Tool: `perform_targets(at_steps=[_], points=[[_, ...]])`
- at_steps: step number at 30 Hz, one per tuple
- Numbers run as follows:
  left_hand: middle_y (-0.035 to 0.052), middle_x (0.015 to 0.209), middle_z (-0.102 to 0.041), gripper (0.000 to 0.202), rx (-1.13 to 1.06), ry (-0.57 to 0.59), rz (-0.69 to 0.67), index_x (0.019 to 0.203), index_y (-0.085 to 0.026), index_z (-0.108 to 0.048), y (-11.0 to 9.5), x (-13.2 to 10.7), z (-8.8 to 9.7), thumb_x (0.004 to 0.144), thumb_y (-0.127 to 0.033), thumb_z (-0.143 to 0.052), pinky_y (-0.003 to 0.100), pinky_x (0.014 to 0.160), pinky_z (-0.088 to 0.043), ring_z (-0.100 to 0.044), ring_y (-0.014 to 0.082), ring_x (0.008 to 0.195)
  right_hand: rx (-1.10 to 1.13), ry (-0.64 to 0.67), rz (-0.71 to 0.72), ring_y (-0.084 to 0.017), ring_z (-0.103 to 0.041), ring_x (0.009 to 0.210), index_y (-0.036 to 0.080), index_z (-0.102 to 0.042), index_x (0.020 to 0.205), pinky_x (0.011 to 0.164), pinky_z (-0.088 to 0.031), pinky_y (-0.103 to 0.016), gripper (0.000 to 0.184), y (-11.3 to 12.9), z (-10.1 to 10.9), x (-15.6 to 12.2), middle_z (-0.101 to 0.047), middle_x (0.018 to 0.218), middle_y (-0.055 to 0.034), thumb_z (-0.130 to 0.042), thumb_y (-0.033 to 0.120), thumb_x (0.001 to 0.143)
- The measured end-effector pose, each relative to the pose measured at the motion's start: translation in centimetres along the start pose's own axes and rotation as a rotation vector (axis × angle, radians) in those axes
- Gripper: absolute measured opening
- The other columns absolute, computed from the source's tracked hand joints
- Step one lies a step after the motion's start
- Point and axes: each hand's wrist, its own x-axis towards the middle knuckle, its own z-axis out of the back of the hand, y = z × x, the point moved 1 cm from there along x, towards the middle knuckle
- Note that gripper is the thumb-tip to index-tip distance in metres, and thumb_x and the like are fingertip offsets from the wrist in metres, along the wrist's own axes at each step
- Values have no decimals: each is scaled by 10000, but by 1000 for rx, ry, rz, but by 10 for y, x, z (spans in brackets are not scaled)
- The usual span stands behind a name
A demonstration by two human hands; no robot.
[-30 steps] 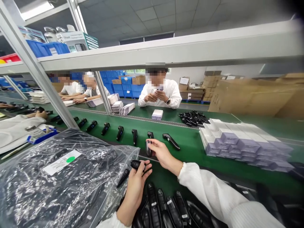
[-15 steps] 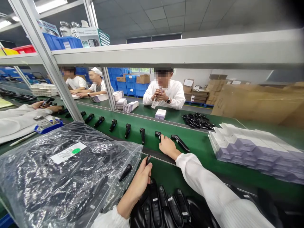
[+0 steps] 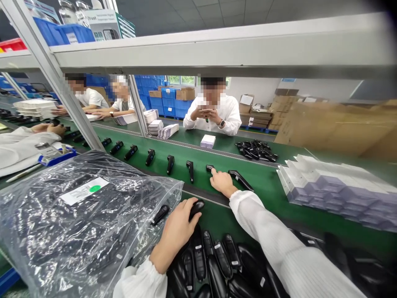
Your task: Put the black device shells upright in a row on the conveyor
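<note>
My left hand (image 3: 176, 228) is closed round a black handheld device (image 3: 196, 205) at the top of a pile of several like devices (image 3: 217, 265) in front of me. My right hand (image 3: 221, 182) reaches onto the green conveyor belt (image 3: 257, 186), fingers curled down over a black device (image 3: 210, 168) lying there. That one stands in a row of several black devices (image 3: 170, 162) spaced along the belt, with another (image 3: 240, 179) just right of my hand.
A large clear plastic bag (image 3: 77, 219) of black devices fills the near left. Stacked white and purple boxes (image 3: 328, 184) sit at right. Across the belt a person in white (image 3: 214, 114) holds something; other people sit at left. Black devices (image 3: 256, 150) and a small box (image 3: 207, 141) lie beyond.
My right hand carried a black device from near me out to the belt and set it in the row. My left hand dropped to the pile and closed on another device.
</note>
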Motion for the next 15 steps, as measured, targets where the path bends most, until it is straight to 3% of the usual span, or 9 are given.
perform_targets(at_steps=[5, 7, 9, 12, 15], points=[[32, 960, -655, 378, 121, 23, -41, 1240, -358, -657, -4, 0, 4, 864, -318, -673, 286, 748, -450, -615, 218, 694, 43, 41, 28, -369, -603, 1133, 117, -456, 1378, 906, -457, -467, 511, -9, 30, -19, -619, 1241, -236, -477, 422, 969], [37, 999, -667, 383, 145, 54, -71, 1236, -356, -652, -3, 0, 5, 859, -296, -677, 286, 754, -450, -644, 242, 777, 120, 18, 102, -341, -552, 1210, 146, -433, 1424, 957, -437, -445, 560, -8, 46, -37, -541, 1372, -212, -427, 493, 985], [49, 1059, -682, 384, 160, 92, -94, 1217, -334, -644, -3, 0, 6, 842, -269, -689, 296, 781, -453, -657, 277, 896, 362, 97, 320, -256, -572, 1186, 203, -439, 1437, 957, -444, -349, 546, -2, 60, -61, -554, 1384, -132, -397, 520, 995], [70, 1113, -692, 326, 178, 170, -108, 1161, -291, -619, -1, -1, 4, 841, -252, -670, 321, 798, -463, -656, 302, 977, 718, 307, 696, -179, -636, 993, 254, -563, 1326, 836, -467, -253, 451, 16, 70, -94, -681, 1158, -31, -551, 482, 937], [78, 1138, -685, 278, 228, 255, -115, 1122, -268, -584, 0, -1, 3, 850, -248, -636, 360, 795, -475, -651, 317, 995, 693, 300, 774, -137, -597, 731, 232, -666, 1120, 665, -419, -226, 262, 31, 69, -109, -671, 814, 31, -654, 308, 870]])
